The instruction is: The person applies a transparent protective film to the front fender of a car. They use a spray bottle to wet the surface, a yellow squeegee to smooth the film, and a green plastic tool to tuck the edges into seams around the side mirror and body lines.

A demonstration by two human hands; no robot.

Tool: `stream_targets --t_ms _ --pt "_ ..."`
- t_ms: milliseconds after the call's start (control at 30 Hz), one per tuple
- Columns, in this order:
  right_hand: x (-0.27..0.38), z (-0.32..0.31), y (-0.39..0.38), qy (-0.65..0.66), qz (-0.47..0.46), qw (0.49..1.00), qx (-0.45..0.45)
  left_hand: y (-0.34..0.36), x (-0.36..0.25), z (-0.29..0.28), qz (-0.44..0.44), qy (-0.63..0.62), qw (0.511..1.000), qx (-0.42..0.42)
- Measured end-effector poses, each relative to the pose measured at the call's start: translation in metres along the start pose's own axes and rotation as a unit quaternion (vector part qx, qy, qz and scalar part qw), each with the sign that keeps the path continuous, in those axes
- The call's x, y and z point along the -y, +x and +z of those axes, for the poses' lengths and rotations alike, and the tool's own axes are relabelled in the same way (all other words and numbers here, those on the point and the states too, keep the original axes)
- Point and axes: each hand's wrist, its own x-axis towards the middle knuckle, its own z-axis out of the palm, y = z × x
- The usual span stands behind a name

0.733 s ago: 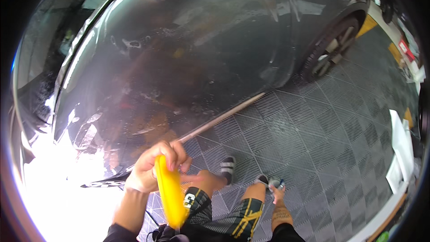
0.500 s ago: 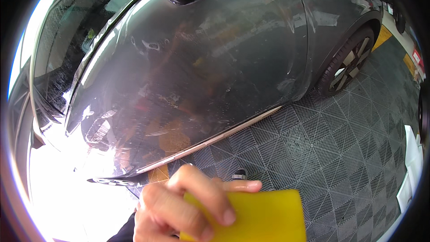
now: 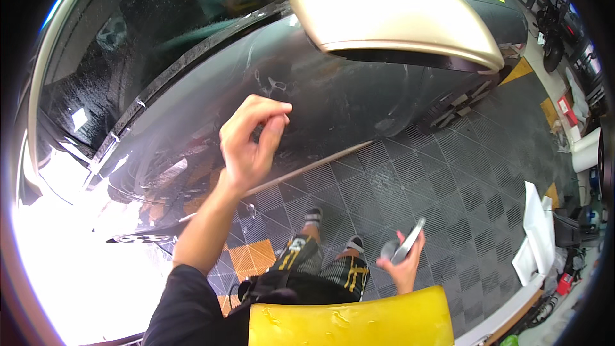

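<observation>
Two bare hands were observed, set well apart, near a dark grey, glossy car door panel (image 3: 333, 109). The left hand (image 3: 246, 146) was raised before the panel, with the tips of thumb and forefinger drawn close together; no object was seen between them, though a thin, clear one could not be ruled out. Contact with the panel could not be confirmed. The right hand (image 3: 406, 269) was held low, above dark grey ribbed floor tiles (image 3: 442, 211), and was clasped around a grey, silver-edged object (image 3: 409, 241), the kind of which could not be determined.

A flat yellow slab (image 3: 352, 321) with a wet-looking face was noted at the lower edge of the view, close to the camera and gripped by neither hand; its support could not be seen. A pale gold, rounded mirror housing (image 3: 391, 9) was recorded overhanging the panel, and pale marks were noted on the door's surface.

The step in hand was judged to be fingertip work at the door panel, with the slab out of use. For the next move, a controlled left-hand approach was considered necessary, with clearance kept from the mirror housing.
</observation>
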Motion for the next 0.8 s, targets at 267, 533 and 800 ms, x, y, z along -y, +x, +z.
stream_targets --t_ms 267,533,800 --pt "0.095 0.054 0.106 -0.137 -0.141 0.98 -0.003 -0.163 0.067 -0.081 -0.366 0.24 0.682 0.586" --pt "0.031 0.043 0.065 -0.115 -0.033 0.992 0.051 -0.378 0.064 -0.195 -0.647 0.104 0.696 0.296" --pt "0.024 0.028 0.064 -0.125 0.026 0.978 0.165 -0.359 0.088 -0.121 -0.708 0.033 0.637 0.303"
